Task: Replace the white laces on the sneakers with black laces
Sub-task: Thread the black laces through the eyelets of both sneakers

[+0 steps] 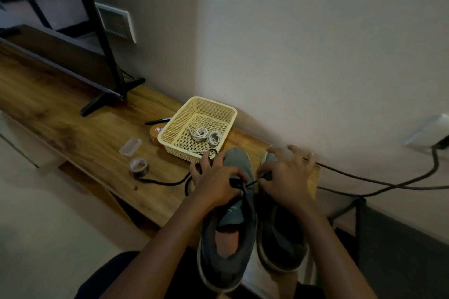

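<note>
Basket (170, 134) is set just beyond the left grip (216, 183), with two coiled white laces (205, 136) held inside. Black lace (165, 181) is stretched taut between the left grip and right grip (284, 177), both clenched on it above the left sneaker (211, 262). Slack is trailed across the bench (73, 116), left of the left grip. Right sneaker (281, 247) is parked under the right grip. Tape roll (139, 166) and clear case (130, 145) are placed further left.

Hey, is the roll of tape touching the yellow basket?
Apart. The head view shows bare wooden table between the tape roll and the basket.
</note>
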Demonstrator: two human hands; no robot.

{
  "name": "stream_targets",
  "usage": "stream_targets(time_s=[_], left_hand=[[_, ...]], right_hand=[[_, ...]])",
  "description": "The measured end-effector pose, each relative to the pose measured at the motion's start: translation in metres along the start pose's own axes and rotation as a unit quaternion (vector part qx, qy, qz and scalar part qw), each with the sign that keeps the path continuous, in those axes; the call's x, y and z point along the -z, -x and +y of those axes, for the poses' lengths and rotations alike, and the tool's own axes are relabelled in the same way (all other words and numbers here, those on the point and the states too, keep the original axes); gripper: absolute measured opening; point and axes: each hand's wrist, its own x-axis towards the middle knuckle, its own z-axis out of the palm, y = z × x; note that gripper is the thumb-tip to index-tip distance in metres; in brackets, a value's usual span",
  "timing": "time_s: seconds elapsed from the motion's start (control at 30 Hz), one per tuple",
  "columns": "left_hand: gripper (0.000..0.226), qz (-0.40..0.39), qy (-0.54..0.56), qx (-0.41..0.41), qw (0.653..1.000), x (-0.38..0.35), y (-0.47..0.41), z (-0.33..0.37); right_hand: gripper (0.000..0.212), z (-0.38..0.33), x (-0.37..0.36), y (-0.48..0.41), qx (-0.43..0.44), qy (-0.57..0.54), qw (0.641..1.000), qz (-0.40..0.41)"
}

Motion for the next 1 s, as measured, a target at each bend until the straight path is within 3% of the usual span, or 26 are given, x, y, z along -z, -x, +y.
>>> stream_targets(time_s=[0.17, 0.4, 0.53, 0.67, 0.87, 1.0], left_hand=[[0.029, 0.004, -0.015, 0.001, 1.000, -0.001, 0.000, -0.001], [0.029, 0.004, -0.020, -0.003, 1.000, -0.001, 0.000, 0.000], [0.034, 0.027, -0.035, -0.017, 0.999, -0.001, 0.000, -0.001], [0.047, 0.139, -0.080, 0.034, 0.987, -0.004, 0.009, -0.002], [0.010, 0.162, -0.063, 0.085, 0.981, -0.005, 0.014, -0.002], [0.004, 0.164, -0.074, 0.088, 0.980, -0.009, 0.011, -0.002]], right_hand=[[0.017, -0.006, -0.006, 0.001, 0.035, -0.009, 0.999, -0.040], [0.009, 0.026, 0.016, -0.001, -0.072, -0.090, 0.989, 0.094], [0.017, 0.020, 0.009, -0.001, -0.057, -0.067, 0.994, 0.059], [0.022, 0.003, 0.001, 0.000, 0.019, -0.025, 1.000, -0.001], [0.016, -0.006, -0.008, 0.000, 0.043, -0.002, 0.999, -0.031], [0.010, 0.003, -0.003, -0.001, 0.008, -0.039, 0.996, 0.082]])
